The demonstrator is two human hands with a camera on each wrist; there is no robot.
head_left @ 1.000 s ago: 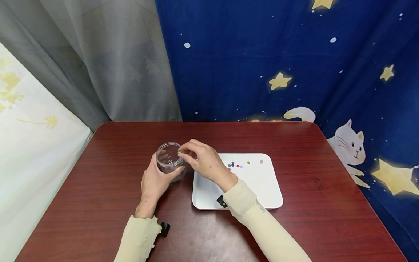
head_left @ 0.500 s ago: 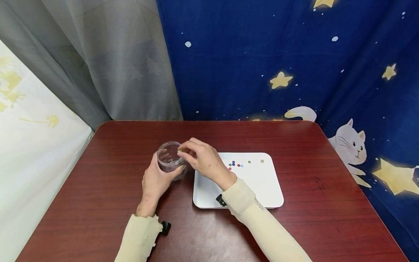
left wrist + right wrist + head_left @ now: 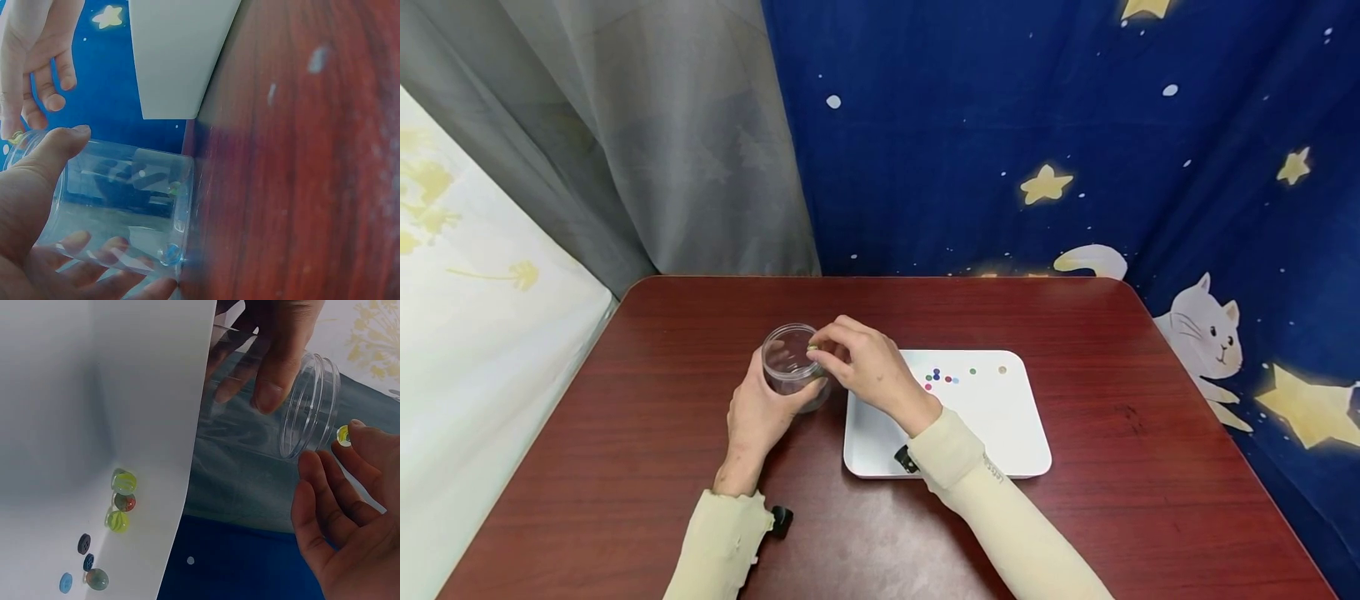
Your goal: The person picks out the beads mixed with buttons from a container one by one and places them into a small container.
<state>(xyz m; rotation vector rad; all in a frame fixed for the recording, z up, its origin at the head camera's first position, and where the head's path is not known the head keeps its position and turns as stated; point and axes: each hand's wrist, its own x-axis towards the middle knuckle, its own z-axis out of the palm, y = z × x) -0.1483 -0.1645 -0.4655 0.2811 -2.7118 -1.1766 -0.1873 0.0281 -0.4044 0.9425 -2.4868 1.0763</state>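
Note:
A clear jar (image 3: pixel 784 377) stands on the table without a lid, and my left hand (image 3: pixel 760 417) grips it round the side, thumb across the front. Just over the right part of its mouth, my right hand (image 3: pixel 877 372) pinches a yellow-green marble (image 3: pixel 342 435) between thumb and forefinger. The other fingers (image 3: pixel 312 506) of that hand spread loosely beside the jar's rim. Through the wall in the left wrist view, a blue marble (image 3: pixel 170 254) and a small greenish piece (image 3: pixel 175 187) show near the jar's base.
Right of the jar lies a shallow white tray (image 3: pixel 992 433), partly under my right forearm. In the right wrist view it holds several marbles (image 3: pixel 117 521) and buttons (image 3: pixel 65 583). Grey and blue curtains (image 3: pixel 925 150) hang behind the table (image 3: pixel 625 433).
Both hands keep almost the same pose, with the marble staying at the jar's mouth. The whole head view shifts very slightly.

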